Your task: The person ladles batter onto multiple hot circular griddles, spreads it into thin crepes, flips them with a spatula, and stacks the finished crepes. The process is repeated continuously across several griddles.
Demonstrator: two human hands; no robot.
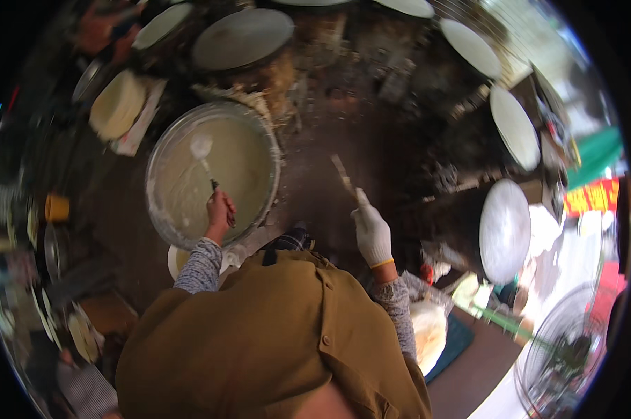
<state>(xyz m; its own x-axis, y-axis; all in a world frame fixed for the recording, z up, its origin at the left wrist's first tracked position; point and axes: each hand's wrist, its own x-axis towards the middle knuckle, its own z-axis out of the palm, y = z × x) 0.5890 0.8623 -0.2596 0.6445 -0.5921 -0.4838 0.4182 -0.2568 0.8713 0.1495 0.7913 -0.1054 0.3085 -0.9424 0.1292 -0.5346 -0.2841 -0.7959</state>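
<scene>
A large round basin point(273, 173) of pale, creamy batter stands before me on the left. Over it my left hand point(221, 210), bare, grips the dark handle of a ladle point(202, 147), whose bowl is coated with batter and lies at the batter's surface. To the basin's right, my right hand point(373, 234), in a white knitted glove, is closed on a thin wooden stick point(342, 172) that points up and away from me. The glove and stick hang over the dark floor, apart from the basin.
Round griddles form an arc ahead and to the right, among them a grey one point(243, 39) and a pale one point(505, 230). A stack of thin round flatbreads point(118, 105) lies beyond the basin at left. A wire fan guard point(567, 351) stands at lower right.
</scene>
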